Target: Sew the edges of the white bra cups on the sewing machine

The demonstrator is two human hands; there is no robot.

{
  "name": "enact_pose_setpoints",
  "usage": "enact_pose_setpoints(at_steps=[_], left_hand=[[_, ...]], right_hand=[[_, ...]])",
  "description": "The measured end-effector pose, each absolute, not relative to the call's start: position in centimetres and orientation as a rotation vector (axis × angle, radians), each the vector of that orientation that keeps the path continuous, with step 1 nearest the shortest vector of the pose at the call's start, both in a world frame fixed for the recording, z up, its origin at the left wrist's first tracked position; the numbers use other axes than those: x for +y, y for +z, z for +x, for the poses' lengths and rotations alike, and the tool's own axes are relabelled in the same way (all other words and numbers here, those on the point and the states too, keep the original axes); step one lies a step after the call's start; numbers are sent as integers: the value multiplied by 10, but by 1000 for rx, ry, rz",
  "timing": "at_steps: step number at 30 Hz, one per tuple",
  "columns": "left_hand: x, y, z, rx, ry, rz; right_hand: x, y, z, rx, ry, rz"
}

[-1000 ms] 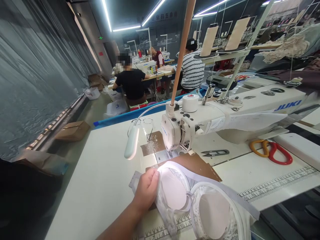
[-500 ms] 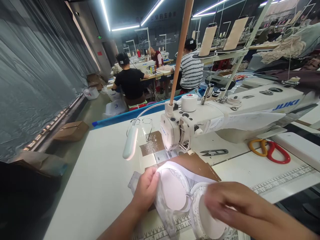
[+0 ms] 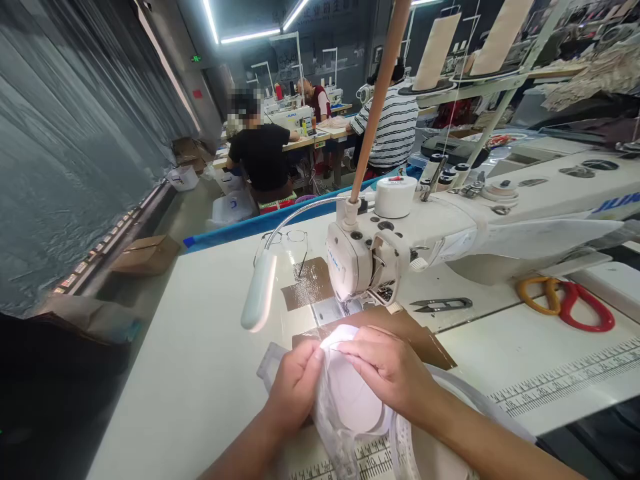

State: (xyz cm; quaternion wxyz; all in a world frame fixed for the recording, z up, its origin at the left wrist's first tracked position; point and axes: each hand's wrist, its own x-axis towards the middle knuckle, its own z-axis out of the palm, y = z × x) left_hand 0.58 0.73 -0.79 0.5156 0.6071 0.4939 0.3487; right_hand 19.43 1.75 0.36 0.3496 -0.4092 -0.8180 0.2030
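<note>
A white bra [image 3: 356,395] with pale moulded cups lies in front of the sewing machine [image 3: 350,263], its near cup facing up. My left hand [image 3: 299,381] pinches the upper left edge of that cup between thumb and fingers. Close beside it, my right hand [image 3: 383,365] grips the same cup's top edge, fingertips pressed together on the fabric. My right forearm covers much of the second cup. The needle area of the machine sits just beyond the bra, over brown sheeting [image 3: 313,283].
Black thread snips [image 3: 443,305] and scissors with yellow and red handles [image 3: 565,303] lie at the right. A lamp [image 3: 259,290] hangs left of the machine head, near eyeglasses [image 3: 293,237]. A ruler strip [image 3: 575,377] runs along the table. Several people work at machines beyond.
My right hand has moved left from the second cup to the top edge of the first cup, beside my left hand. The camera view has shifted slightly.
</note>
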Motion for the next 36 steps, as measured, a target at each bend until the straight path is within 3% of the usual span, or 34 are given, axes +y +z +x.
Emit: enact_pose_setpoints(at_steps=[36], left_hand=[[7,-10,5,1152,794,1315]], right_hand=[[21,-5,191,-2112,473,-1006]])
